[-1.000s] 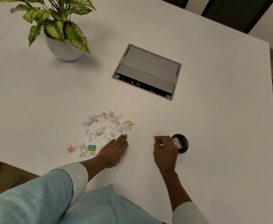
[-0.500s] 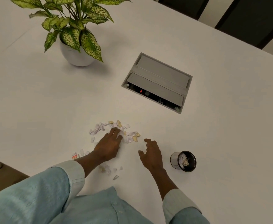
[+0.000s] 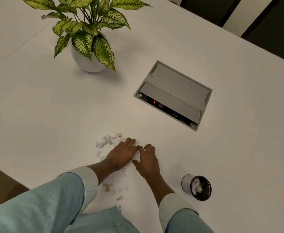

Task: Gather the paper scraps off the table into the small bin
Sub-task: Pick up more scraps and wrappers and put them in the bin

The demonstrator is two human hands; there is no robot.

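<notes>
Small white and tan paper scraps (image 3: 105, 141) lie scattered on the white table (image 3: 54, 106) near its front edge. More scraps (image 3: 112, 189) lie closer to me, beside my left sleeve. My left hand (image 3: 121, 154) rests flat on the pile, fingers apart. My right hand (image 3: 148, 161) lies flat just right of it, the two hands nearly touching, with white scraps squeezed between them. The small black bin (image 3: 196, 187) stands to the right of my right forearm and holds a few scraps.
A potted plant (image 3: 87, 47) in a white pot stands at the back left. A grey cable box (image 3: 173, 95) with a red light is set into the table behind the hands. The table's front edge runs at lower left.
My right hand has left the bin and moved left to the pile, meeting my left hand. My left hand slid forward over the scraps. The view shifted, so the bin now sits lower right.
</notes>
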